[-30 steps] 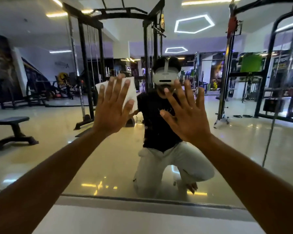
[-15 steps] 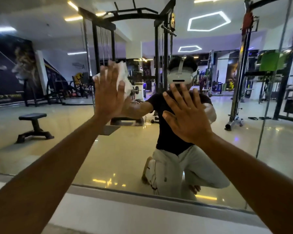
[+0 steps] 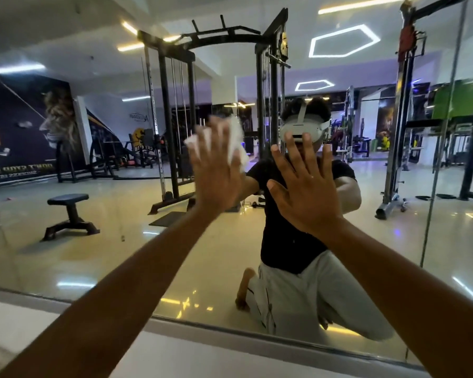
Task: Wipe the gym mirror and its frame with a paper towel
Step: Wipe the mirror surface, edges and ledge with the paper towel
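Head view: the white paper towel sits flat against the gym mirror at about the height of the viewer's head, a little left of centre, pinned there under the left hand. That hand's fingers are straight and spread, palm pressing the towel to the glass; towel and fingertips are blurred, and bits of the towel show between the fingers and past the right side of the hand. Just beside it to the right, apart from the towel, the right hand is held up with palm toward the mirror, fingers straight and fanned, holding nothing; whether it touches the glass cannot be told. Both bare forearms reach up from the lower corners of the view.

Along the bottom edge of the mirror runs a pale frame strip, slanting down to the right. A vertical seam divides the glass near the right side.

Reflected in the mirror are the kneeling person in a black T-shirt and light trousers, wearing a white headset; a black cable crossover machine behind; a small black bench on the glossy floor at left; a dark wall mural further left; and hexagonal ceiling lights.
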The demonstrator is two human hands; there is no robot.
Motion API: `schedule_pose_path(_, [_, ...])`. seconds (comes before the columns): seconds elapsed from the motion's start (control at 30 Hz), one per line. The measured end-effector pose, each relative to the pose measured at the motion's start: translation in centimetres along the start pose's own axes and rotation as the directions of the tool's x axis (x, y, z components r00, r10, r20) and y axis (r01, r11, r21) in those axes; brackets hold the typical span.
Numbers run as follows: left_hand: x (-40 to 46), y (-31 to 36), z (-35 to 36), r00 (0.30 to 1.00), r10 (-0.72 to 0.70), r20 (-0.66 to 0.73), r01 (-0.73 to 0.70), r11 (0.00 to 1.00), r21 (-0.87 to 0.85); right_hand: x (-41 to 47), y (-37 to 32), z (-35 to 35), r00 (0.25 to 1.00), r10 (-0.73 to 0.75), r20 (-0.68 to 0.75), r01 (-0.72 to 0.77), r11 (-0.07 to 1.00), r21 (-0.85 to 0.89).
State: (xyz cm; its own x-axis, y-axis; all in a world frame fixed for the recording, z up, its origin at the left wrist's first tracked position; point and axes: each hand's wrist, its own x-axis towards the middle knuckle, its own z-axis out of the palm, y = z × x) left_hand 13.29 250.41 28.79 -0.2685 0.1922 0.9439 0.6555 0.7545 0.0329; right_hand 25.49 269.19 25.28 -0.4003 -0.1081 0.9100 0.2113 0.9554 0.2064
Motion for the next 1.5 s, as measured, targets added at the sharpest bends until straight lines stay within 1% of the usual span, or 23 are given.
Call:
schedule_pose_path(0.1, [-1.5,-1.3,0.1,0.884,0.441,0.155,-0.451,0.892,0.035,-0.2,0.5,-0.1,1.0,-0.025,-0.003,0.025,1.0,-0.007])
schedule_pose_path(0.17, [1.1,-4.3,-1.0,0.856,0.49,0.164,-0.508,0.856,0.095,-0.3,0.8,-0.1,0.999,-0.033,0.0,0.033,0.999,0.001])
schedule_pose_path(0.27, [2.7,-6.1,-1.3,0.991,0.136,-0.014,-0.135,0.99,0.039,-0.4,0.7,-0.3,1.0,-0.023,0.01,0.024,1.0,-0.009])
schedule_pose_path(0.33, [-0.2,-3.1,0.1,0.998,-0.035,-0.056,0.034,0.999,-0.021,-0.4,0.3,-0.4,0.999,-0.028,0.022,0.028,1.0,-0.006])
schedule_pose_path(0.43, [-8.6,-0.7,2.4,0.965,0.196,0.171,-0.19,0.98,-0.053,-0.9,-0.7,-0.1,0.996,-0.073,0.053,0.074,0.997,-0.004])
schedule_pose_path(0.5, [-10.5,-3.6,2.5,0.948,0.245,0.203,-0.232,0.969,-0.084,-1.7,-1.2,0.3,0.996,-0.066,0.063,0.064,0.998,0.023])
schedule_pose_path(0.53, [-10.2,-4.9,2.4,0.97,0.175,0.167,-0.162,0.983,-0.089,-2.1,-1.3,0.4,0.996,-0.056,0.064,0.054,0.998,0.035])
schedule_pose_path(0.6, [-8.9,-6.0,2.3,0.99,-0.129,0.05,0.134,0.984,-0.113,-3.3,-1.8,0.9,0.995,-0.059,0.082,0.054,0.997,0.059])
schedule_pose_path(0.67, [-8.8,-3.5,3.0,0.918,-0.397,-0.027,0.384,0.903,-0.194,-4.1,-2.2,1.3,0.992,-0.073,0.1,0.065,0.995,0.075])
schedule_pose_path(0.73, [-11.9,-0.2,4.4,0.947,-0.321,0.032,0.32,0.924,-0.209,-4.7,-2.5,1.8,0.991,-0.085,0.103,0.078,0.994,0.072])
schedule_pose_path(0.8, [-17.3,0.3,5.0,0.979,0.018,0.202,0.018,0.985,-0.174,-5.1,-2.6,2.2,0.991,-0.083,0.101,0.077,0.995,0.065])
schedule_pose_path(0.87, [-18.7,-3.7,4.6,0.946,0.181,0.269,-0.149,0.979,-0.136,-5.6,-2.3,2.5,0.993,-0.071,0.091,0.064,0.995,0.075])
schedule_pose_path(0.9, [-17.9,-5.7,4.4,0.955,0.15,0.255,-0.126,0.986,-0.11,-5.9,-2.2,2.6,0.994,-0.071,0.079,0.064,0.994,0.084])
schedule_pose_path(0.97, [-15.3,-7.9,4.1,0.979,-0.159,0.125,0.171,0.981,-0.094,-6.3,-2.4,2.8,0.995,-0.071,0.065,0.065,0.994,0.091])
schedule_pose_path(1.03, [-13.8,-6.1,4.3,0.889,-0.458,0.006,0.451,0.875,-0.177,-6.2,-2.7,2.9,0.995,-0.057,0.077,0.051,0.996,0.076])
schedule_pose_path(1.1, [-16.4,-2.5,5.6,0.926,-0.372,0.056,0.376,0.905,-0.2,-6.0,-3.3,3.2,0.995,-0.048,0.091,0.042,0.997,0.063])
schedule_pose_path(1.17, [-21.4,-0.8,6.3,0.973,-0.038,0.226,0.08,0.98,-0.18,-6.0,-3.7,3.5,0.993,-0.057,0.102,0.053,0.997,0.048])
schedule_pose_path(1.23, [-23.2,-4.0,6.1,0.943,0.155,0.296,-0.119,0.984,-0.134,-6.2,-3.8,3.7,0.991,-0.069,0.114,0.063,0.996,0.06])
schedule_pose_path(1.3, [-21.3,-7.3,5.5,0.962,0.096,0.257,-0.069,0.991,-0.113,-6.6,-4.0,3.9,0.991,-0.067,0.116,0.058,0.996,0.072])
schedule_pose_path(1.37, [-19.0,-7.7,5.1,0.97,-0.212,0.118,0.228,0.962,-0.151,-7.1,-4.5,3.9,0.991,-0.065,0.121,0.056,0.995,0.08])
schedule_pose_path(1.43, [-18.3,-4.3,5.6,0.882,-0.468,0.058,0.467,0.853,-0.232,-7.5,-4.5,4.1,0.986,-0.083,0.147,0.072,0.994,0.076])
schedule_pose_path(1.47, [-19.2,-2.2,6.3,0.883,-0.463,0.079,0.468,0.852,-0.235,-7.7,-4.6,4.2,0.984,-0.092,0.152,0.082,0.994,0.071])
schedule_pose_path(1.5, [-20.9,-0.3,6.9,0.929,-0.346,0.13,0.367,0.905,-0.215,-7.7,-4.7,4.2,0.985,-0.098,0.145,0.089,0.994,0.064])
